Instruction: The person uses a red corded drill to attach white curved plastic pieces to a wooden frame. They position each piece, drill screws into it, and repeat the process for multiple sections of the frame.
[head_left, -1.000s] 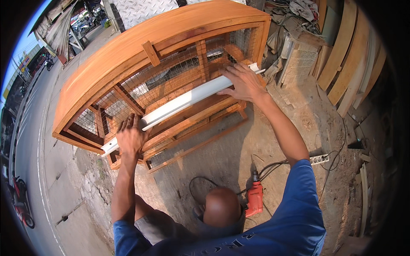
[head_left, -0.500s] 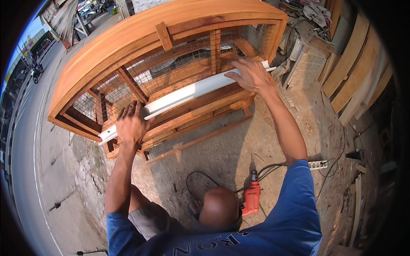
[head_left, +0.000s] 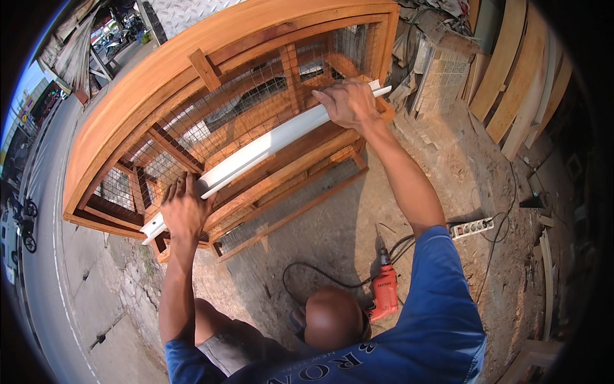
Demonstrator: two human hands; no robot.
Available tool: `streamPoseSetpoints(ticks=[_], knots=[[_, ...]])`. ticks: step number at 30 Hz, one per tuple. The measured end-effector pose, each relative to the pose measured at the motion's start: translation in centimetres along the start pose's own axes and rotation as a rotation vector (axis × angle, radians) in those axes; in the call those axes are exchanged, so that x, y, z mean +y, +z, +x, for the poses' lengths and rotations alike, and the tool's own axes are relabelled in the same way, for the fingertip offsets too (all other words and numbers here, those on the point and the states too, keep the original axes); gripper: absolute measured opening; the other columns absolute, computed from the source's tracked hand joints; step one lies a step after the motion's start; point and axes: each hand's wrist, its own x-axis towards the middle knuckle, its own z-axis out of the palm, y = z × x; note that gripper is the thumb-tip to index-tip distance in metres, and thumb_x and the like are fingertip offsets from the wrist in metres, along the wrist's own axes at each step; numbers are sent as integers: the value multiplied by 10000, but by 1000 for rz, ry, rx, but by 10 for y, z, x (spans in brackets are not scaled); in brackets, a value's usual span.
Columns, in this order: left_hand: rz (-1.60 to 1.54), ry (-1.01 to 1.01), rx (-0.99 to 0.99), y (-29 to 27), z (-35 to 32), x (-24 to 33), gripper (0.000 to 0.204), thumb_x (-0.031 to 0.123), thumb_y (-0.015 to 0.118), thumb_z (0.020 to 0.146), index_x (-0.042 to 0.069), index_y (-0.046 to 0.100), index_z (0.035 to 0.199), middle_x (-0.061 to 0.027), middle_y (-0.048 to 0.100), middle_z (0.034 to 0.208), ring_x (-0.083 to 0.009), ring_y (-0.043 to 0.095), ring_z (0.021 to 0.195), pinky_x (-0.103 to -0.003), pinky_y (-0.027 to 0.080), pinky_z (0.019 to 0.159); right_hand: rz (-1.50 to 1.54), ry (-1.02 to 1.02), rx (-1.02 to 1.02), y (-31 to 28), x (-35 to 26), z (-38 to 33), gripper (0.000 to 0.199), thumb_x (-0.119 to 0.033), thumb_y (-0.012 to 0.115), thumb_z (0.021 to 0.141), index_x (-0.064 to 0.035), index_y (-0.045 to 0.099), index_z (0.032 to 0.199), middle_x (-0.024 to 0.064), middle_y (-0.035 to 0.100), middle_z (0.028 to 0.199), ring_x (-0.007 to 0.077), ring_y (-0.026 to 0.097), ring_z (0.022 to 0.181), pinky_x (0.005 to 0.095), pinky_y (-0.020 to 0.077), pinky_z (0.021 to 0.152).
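A long white trough-shaped channel [head_left: 268, 148], like a piece of gutter, lies slantwise along the front of a wooden cage [head_left: 160, 75]. My left hand [head_left: 185, 208] is closed over its near left end, fingers reaching over the far edge. Toward the other end, my right hand [head_left: 350, 105] grips the channel from above, thumb pointing left. The palms hide the parts beneath them. Behind the channel, the cage front has wire mesh [head_left: 246, 96] between orange-brown wooden bars. A small wooden block [head_left: 204, 70] sits on the upper frame.
A red power drill [head_left: 385, 288] with a black cord lies on the ground beside my bent knee [head_left: 332, 313]. Right of it is a white power strip [head_left: 472, 228]. Wooden boards [head_left: 499, 70] lean at the right. On the left runs a road [head_left: 48, 160] with a motorcycle [head_left: 24, 224].
The view has shifted, so cage and channel appear farther left. Both hands keep their hold on the channel. A motorcycle shows larger and lower on the road.
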Motion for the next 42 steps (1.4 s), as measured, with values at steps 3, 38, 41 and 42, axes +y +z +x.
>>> streamPoseSetpoints(ticks=[3, 38, 41, 42], knots=[[-10, 39, 27, 1, 2, -5, 705, 573, 786, 786, -16, 709, 1167, -174, 723, 1194, -279, 727, 1049, -379, 570, 957, -4, -4, -3, 1, 2, 1, 516, -426, 471, 1035, -129, 778, 745, 128, 711, 682, 326, 681, 674, 430, 547, 708], [-46, 104, 186, -3, 0, 1, 865, 763, 418, 938, -23, 721, 1132, -197, 733, 1138, -325, 728, 1017, -440, 580, 880, -203, 122, 47, -48, -65, -23, 231, -174, 592, 931, 5, 718, 1006, 181, 740, 1054, 357, 682, 1050, 452, 484, 1007], [-62, 93, 155, -4, -2, 1, 875, 767, 420, 935, -28, 711, 1158, -214, 728, 1141, -341, 714, 1063, -448, 566, 923, 273, -26, 147, -46, -110, -31, 269, -228, 637, 931, 3, 718, 1043, 184, 732, 1090, 340, 665, 1099, 469, 460, 1035], [-55, 97, 153, -4, -2, 2, 877, 769, 419, 934, -28, 709, 1161, -216, 727, 1142, -341, 712, 1068, -448, 564, 929, 299, -52, 104, -40, -124, -29, 298, -262, 648, 932, -2, 716, 1061, 189, 721, 1117, 338, 653, 1124, 481, 452, 1041]])
